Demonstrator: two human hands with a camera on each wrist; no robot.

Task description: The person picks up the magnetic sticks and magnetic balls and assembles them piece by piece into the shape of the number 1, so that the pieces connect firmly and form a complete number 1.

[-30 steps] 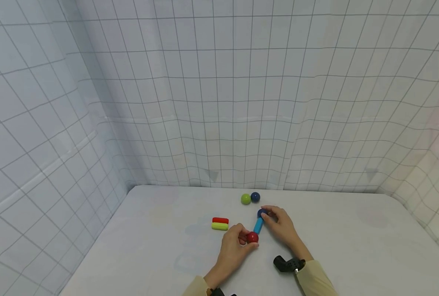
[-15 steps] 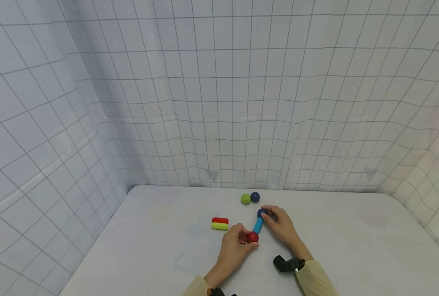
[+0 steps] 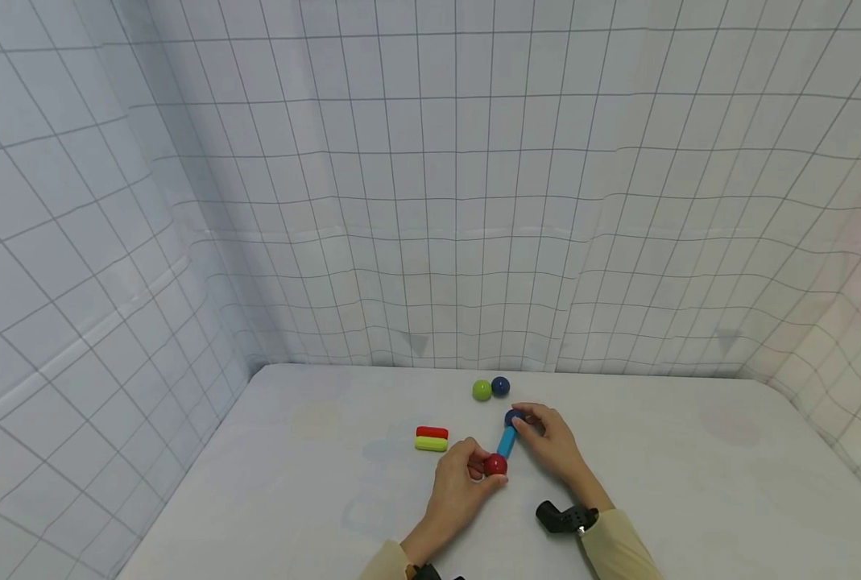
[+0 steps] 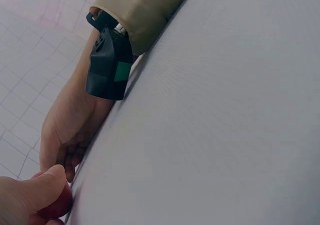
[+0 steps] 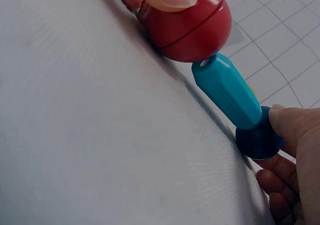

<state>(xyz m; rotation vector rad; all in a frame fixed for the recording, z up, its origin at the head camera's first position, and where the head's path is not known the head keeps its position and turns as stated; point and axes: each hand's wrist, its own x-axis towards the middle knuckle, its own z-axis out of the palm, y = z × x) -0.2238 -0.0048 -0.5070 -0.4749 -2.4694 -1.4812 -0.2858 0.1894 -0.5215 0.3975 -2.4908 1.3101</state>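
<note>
My left hand (image 3: 455, 487) pinches a red ball (image 3: 495, 465) between thumb and fingers, low over the white table. Up and to the right, my right hand (image 3: 553, 445) holds a dark blue ball (image 3: 513, 417). Between the two balls runs a light blue ribbed stick (image 5: 227, 91); its far end meets the blue ball, and its near end is right at the red ball in the right wrist view. From the left wrist view, the left thumb (image 4: 42, 190) lies across the red ball and the stick is hidden.
A red stick (image 3: 432, 432) and a yellow-green stick (image 3: 431, 444) lie side by side left of the hands. Farther back sit a green ball (image 3: 482, 390) and another dark blue ball (image 3: 500, 387). A gridded white curtain (image 3: 437, 201) rises behind the table (image 3: 285, 483).
</note>
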